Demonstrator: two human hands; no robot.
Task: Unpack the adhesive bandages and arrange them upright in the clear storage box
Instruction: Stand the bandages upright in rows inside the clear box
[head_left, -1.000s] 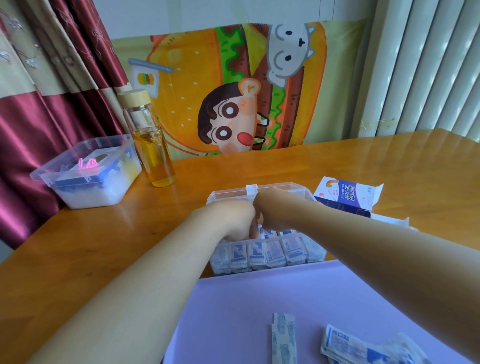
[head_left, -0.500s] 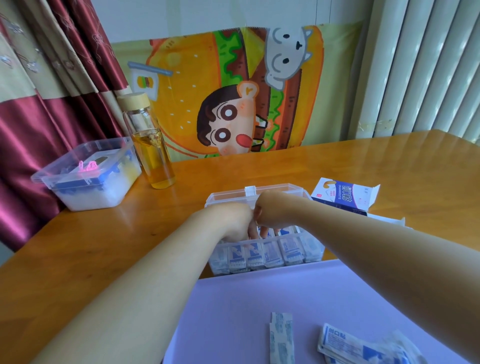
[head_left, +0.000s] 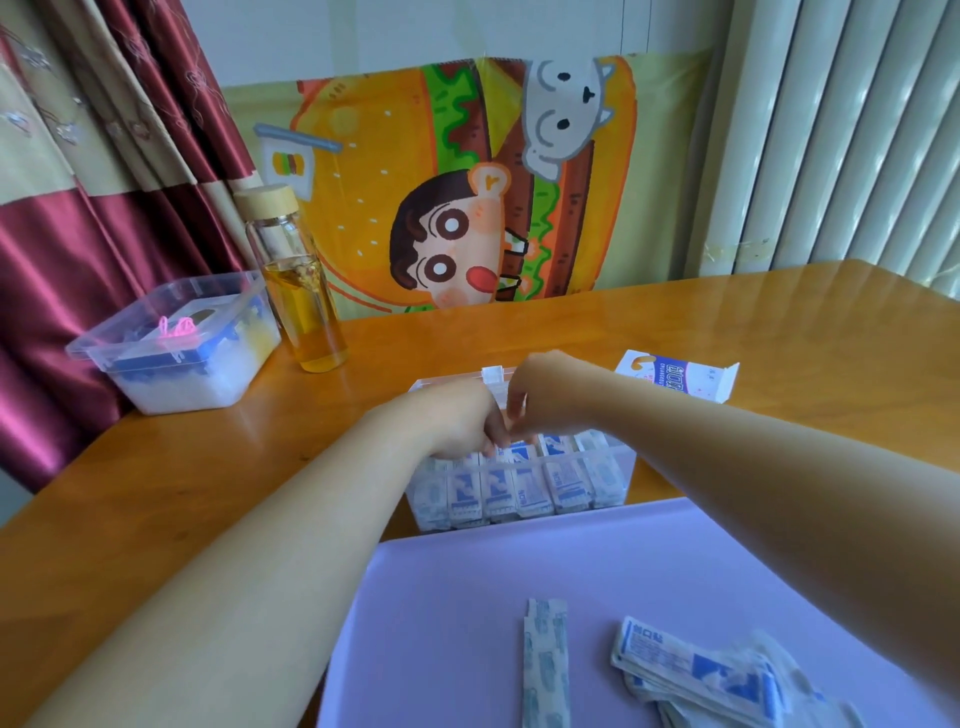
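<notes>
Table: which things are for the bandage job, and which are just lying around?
For the job:
box
upright bandages in it
loose bandages on the mat
carton
left hand and right hand, at the box

Just lying about:
bottle
tub
curtain
cartoon cloth

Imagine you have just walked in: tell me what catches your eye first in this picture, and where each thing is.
The bright cartoon burger cloth hanging behind the table grabs the eye first. Next come the left hand and right hand, meeting over the clear storage box at the centre, lined with upright bandages. Nearest the camera, loose bandages lie on the lilac mat.
</notes>
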